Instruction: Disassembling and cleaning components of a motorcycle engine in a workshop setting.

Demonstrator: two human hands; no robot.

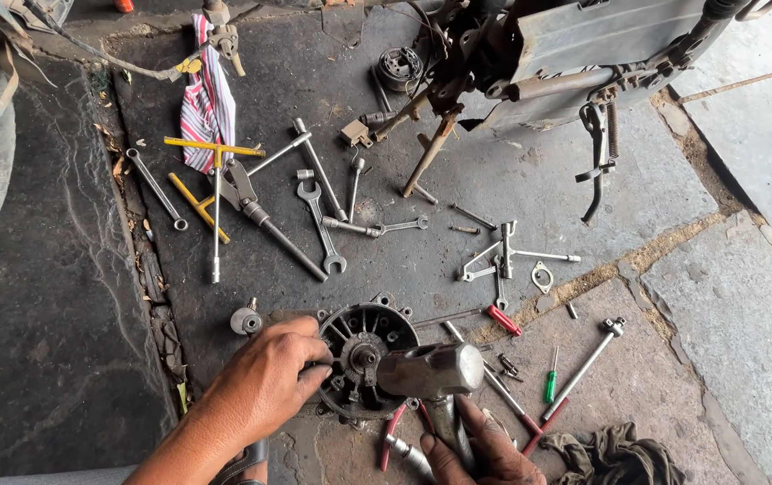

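round finned engine casting (363, 359) lies flat on the stone floor (745, 341) at 6 o'clock of the view, its centre shaft pointing up. left hand (265, 382) grips its rim from 9 o'clock, fingers curled tight; right hand (485, 449) clasps a hammer (431, 370) by the handle, which runs toward 6 o'clock. hammer head sits just at 3 o'clock of the shaft, its long axis crosswise; spanners (319, 224) lie at 12 o'clock.
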